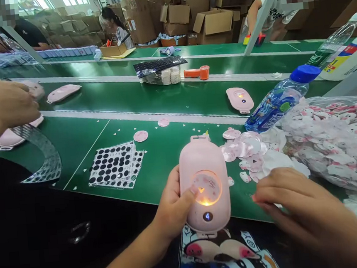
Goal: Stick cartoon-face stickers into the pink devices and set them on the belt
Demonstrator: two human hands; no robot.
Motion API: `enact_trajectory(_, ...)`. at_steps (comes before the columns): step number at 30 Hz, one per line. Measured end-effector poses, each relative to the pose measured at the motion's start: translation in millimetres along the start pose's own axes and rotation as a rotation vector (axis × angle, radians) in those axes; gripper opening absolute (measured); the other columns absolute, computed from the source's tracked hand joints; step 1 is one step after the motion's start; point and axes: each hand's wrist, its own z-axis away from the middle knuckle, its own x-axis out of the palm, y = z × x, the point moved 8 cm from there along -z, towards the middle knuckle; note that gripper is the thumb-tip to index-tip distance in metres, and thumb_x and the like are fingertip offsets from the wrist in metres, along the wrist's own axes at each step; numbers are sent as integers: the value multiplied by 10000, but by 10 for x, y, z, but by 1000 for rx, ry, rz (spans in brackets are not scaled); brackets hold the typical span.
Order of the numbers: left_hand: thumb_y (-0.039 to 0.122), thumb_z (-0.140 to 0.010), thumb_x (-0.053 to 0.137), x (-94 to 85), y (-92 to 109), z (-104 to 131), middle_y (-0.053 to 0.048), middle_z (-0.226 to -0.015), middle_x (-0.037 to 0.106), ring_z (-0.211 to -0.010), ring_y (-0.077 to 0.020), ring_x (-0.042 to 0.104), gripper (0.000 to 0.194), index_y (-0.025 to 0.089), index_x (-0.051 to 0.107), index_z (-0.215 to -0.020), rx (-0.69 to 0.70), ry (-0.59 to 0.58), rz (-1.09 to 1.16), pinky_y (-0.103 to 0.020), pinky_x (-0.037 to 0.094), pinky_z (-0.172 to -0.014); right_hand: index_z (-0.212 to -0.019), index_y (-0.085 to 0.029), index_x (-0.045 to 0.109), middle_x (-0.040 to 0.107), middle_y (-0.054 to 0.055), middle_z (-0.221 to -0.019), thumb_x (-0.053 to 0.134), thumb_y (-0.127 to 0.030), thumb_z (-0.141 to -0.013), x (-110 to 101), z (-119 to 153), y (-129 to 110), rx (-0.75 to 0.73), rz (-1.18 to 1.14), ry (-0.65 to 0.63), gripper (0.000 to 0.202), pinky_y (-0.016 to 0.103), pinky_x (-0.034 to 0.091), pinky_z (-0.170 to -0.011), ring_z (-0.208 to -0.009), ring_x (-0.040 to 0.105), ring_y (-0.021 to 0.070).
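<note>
My left hand (175, 205) grips a pink rounded electronic device (185, 162) upright, its thumb pressed on the round window in the front. Orange light glows in that window, and a small dark display below it reads 4. To the right, my right hand (300, 206) is closed, fingertips pinched together; whatever they hold, if anything, cannot be made out. Just beyond it lie loose round pink-white stickers (251, 144) and small cat-face cutouts (245, 177), beside a clear plastic bag of cat-face pieces (338, 136).
Dotted adhesive sheets (112, 164) lie on the green bench (73, 147). A co-worker's hand (7, 101) works at left near pink devices (64, 93). Another lit device (240, 99), a blue-capped bottle (278, 100) and an orange tool-like piece (197, 73) are farther back.
</note>
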Motion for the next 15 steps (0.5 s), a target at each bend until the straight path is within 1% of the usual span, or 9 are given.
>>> enact_trajectory(2,301,-839,707,-2,4,-13,-62,-1182,662,-1039,-212,631,469,225,526,-1265,6,-10,-7,-320,507,-893,-1153,-313,612,738,10,-952,534,-185,-885,26,228,197,48,54,-232,307,346,578,-648,-778,702,204)
enact_trajectory(3,300,-838,710,9,-1,-21,-60,-1183,659,-1038,-210,631,473,229,522,-1266,7,-18,-14,-317,507,-891,-1247,-342,580,743,14,-1037,540,-235,-889,17,309,265,81,86,-288,375,362,603,-661,-826,719,226)
enact_trajectory(4,301,-835,712,27,-8,-30,-58,-1188,654,-1045,-211,629,481,233,517,-1269,8,-26,-24,-315,507,-891,-1333,-360,526,721,25,-1146,549,-286,-891,-11,345,306,129,104,-290,450,397,621,-716,-910,721,254)
enact_trajectory(5,301,-832,715,49,-16,-39,-58,-1197,647,-1059,-214,623,489,235,511,-1271,10,-31,-38,-315,504,-897,-1403,-366,459,663,42,-1277,559,-331,-892,-44,334,335,212,99,-246,522,443,615,-808,-1031,692,285)
enact_trajectory(7,305,-826,719,99,-31,-50,-59,-1208,633,-1082,-219,610,503,233,500,-1273,6,-28,-71,-316,498,-904,-1486,-362,323,467,69,-1490,569,-392,-898,-82,212,331,408,-6,-65,638,522,531,-990,-1254,559,322)
enact_trajectory(8,309,-825,721,127,-36,-52,-61,-1210,628,-1087,-220,606,509,229,495,-1274,-1,-27,-89,-317,497,-905,-1518,-349,235,372,83,-1548,565,-400,-902,-74,117,293,475,-108,60,701,520,508,-1022,-1310,504,319)
enact_trajectory(9,314,-823,723,153,-34,-50,-63,-1212,624,-1090,-221,603,510,225,494,-1270,-5,-24,-105,-317,497,-905,-1536,-349,145,295,91,-1582,561,-404,-902,-1,-5,216,478,-203,122,760,529,497,-1033,-1342,468,320)
enact_trajectory(13,333,-816,729,226,7,-25,-77,-1246,614,-1110,-240,599,538,223,480,-1280,-9,-49,-100,-340,507,-907,-1518,-394,102,187,65,-1609,490,-258,-919,387,-385,19,455,-282,125,727,616,347,-1122,-1476,221,316)
enact_trajectory(15,335,-821,723,218,23,-13,-80,-1254,619,-1113,-246,600,540,225,480,-1290,-1,-51,-89,-355,512,-913,-1501,-404,120,176,63,-1599,471,-195,-904,459,-429,14,467,-322,169,723,627,308,-1139,-1485,188,305)
